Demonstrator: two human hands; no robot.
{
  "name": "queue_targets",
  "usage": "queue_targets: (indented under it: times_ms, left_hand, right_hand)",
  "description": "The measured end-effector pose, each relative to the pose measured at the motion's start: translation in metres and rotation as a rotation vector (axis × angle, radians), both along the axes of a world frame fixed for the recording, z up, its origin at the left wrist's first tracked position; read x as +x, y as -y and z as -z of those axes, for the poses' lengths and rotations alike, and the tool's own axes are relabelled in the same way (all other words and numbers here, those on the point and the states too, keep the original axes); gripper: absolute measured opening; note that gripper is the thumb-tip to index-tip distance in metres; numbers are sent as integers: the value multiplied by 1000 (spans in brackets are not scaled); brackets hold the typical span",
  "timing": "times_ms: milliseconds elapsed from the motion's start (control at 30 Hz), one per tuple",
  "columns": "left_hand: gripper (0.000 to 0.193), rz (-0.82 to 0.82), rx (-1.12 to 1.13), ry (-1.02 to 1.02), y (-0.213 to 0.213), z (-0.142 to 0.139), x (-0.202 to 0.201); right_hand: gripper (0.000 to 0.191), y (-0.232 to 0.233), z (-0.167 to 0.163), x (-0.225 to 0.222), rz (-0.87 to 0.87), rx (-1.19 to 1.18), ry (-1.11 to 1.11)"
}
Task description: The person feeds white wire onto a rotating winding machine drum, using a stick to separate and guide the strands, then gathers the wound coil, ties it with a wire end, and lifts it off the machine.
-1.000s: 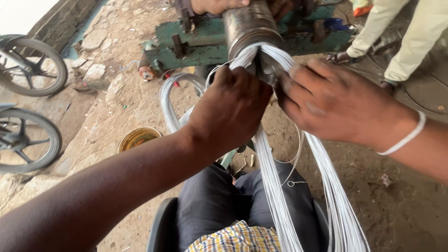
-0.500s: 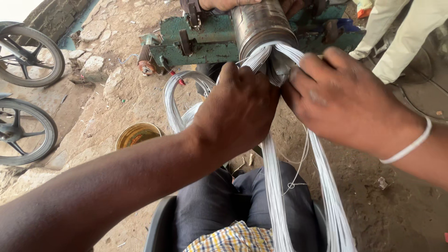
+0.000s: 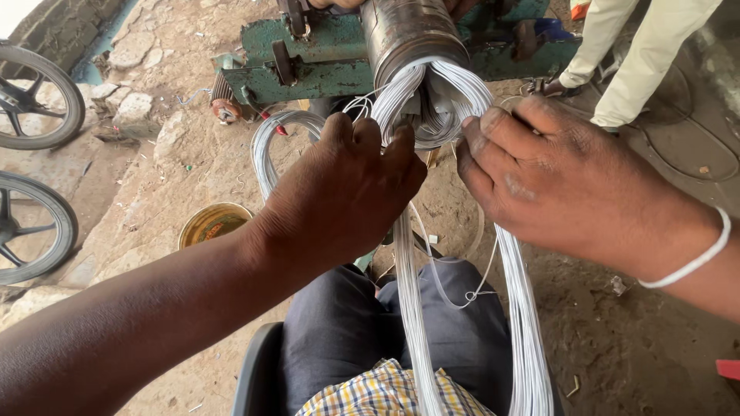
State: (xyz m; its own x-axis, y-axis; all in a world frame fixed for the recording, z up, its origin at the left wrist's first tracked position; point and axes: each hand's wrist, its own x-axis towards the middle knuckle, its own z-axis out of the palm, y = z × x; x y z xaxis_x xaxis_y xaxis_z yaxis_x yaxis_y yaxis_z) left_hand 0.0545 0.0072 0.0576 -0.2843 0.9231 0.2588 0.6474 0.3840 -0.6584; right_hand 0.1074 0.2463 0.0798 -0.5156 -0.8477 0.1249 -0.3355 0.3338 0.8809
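Left hand (image 3: 347, 192): fingers curled shut around the bundle of grey wire (image 3: 408, 293), knuckles up.
Right hand (image 3: 555, 185): fingers bent onto the bundle's other strand, just beside the left hand; how firm the grip is cannot be told.
Wire: loops over the metal drum (image 3: 405, 31) just beyond both hands, hanging down past the lap.
Machine base (image 3: 324, 58): green, behind the drum.
Yellow tin (image 3: 212, 223): on the ground, left of the left hand.
Wheels (image 3: 35, 100): far left.
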Motion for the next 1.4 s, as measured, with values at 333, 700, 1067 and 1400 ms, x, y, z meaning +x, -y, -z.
queue_targets:
  times_ms: [333,700,1067,1400]
  left_hand:
    - [32,-201,-82,215,-27,9,-9]
    - [30,-46,28,248,-2,-2,16]
    - [56,-233,-50,289,-13,19,-23]
    - [32,-159,-92,272,-9,5,4]
  right_hand:
    - [15,13,2,-23,166,31,135]
    - [32,-1,-1,1,60,93,117]
    - [43,-12,10,-38,85,19,22]
    - [42,-2,0,-4,27,40,38]
